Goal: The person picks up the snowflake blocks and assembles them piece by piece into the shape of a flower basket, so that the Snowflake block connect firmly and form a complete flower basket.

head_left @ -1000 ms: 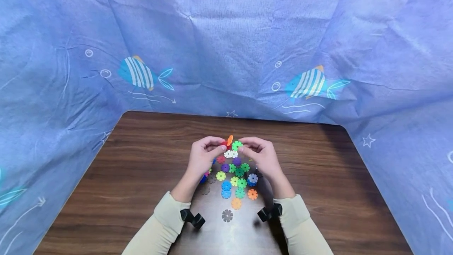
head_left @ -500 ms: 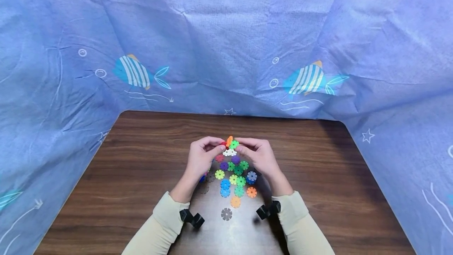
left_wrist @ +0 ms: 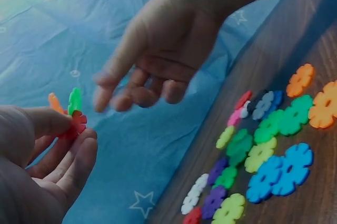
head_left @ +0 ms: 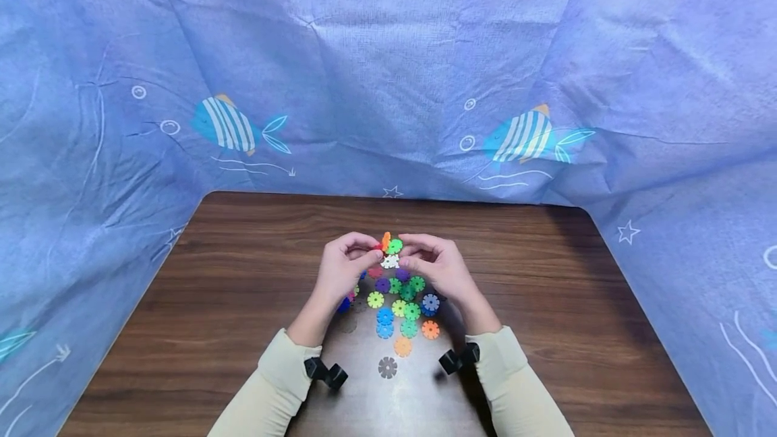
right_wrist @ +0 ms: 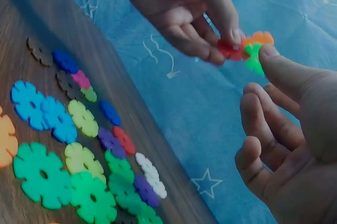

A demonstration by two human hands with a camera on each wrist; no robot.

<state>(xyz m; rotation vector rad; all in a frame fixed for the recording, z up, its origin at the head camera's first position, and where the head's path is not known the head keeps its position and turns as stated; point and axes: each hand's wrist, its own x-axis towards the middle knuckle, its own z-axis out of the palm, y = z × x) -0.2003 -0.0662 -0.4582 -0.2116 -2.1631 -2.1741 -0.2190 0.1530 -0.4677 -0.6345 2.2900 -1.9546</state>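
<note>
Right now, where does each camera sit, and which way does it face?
Head: on the head, facing forward and down over the table to the blue cloth; the left hand, right hand and both sleeves show.
Left wrist: on that wrist, looking past its hand, which pinches a red disc, toward the right hand.
Right wrist: on that wrist, looking past its hand toward the left hand.
Both wrist views share the hands, red disc and loose discs on the table.

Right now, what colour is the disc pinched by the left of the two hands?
The pinched disc is red, seen best in the right wrist view.
</note>
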